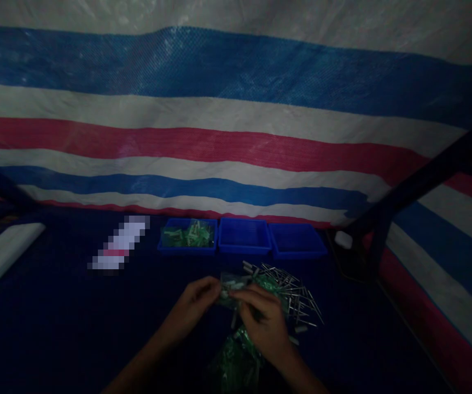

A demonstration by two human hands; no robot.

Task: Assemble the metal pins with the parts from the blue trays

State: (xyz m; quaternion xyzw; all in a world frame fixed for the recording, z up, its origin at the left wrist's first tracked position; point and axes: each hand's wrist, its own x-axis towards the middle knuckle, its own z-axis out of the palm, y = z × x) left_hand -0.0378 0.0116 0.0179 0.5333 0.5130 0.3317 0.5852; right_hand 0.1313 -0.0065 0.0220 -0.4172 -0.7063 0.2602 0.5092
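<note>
Between my hands is a small clear plastic bag with pale pieces inside. My left hand pinches its left edge with thumb and fingers. My right hand is closed on the bag's lower right side, fingertips near the pale pieces. Just beyond my right hand lies a loose pile of thin metal rods, with green plastic bags among them. Closer to me, more crumpled green bags rest below my hands, partly hidden by my right wrist. Dim light blurs the small details.
Three blue trays stand in a row at the back: the left tray holds filled green-tinted bags, beside a middle tray and right tray. A white object lies far left. A striped tarp and dark frame bars enclose the table.
</note>
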